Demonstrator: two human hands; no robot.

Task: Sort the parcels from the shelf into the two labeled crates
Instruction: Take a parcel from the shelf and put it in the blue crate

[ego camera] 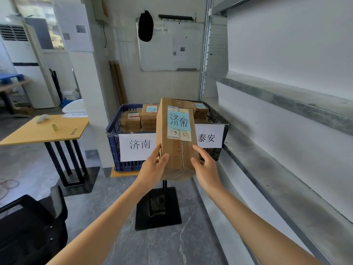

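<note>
I hold a tall brown cardboard parcel [176, 148] with a blue note reading 济南, in front of the two crates. My left hand [152, 166] grips its lower left edge with the thumb on the front. My right hand [204, 164] touches its lower right side, fingers loosely bent. The blue crate [114, 142] on the left bears a white sign 济南 and holds several brown parcels [150, 115]. The dark crate [219, 119] on the right bears a sign 泰安 and holds parcels [200, 109] too.
Grey metal shelves [286, 104] run along the right, with no parcels on them in view. A wooden table [42, 131] stands at left, a black chair [28, 230] at lower left. The crates sit on a stand with a black base [158, 209]. A whiteboard [170, 44] hangs behind.
</note>
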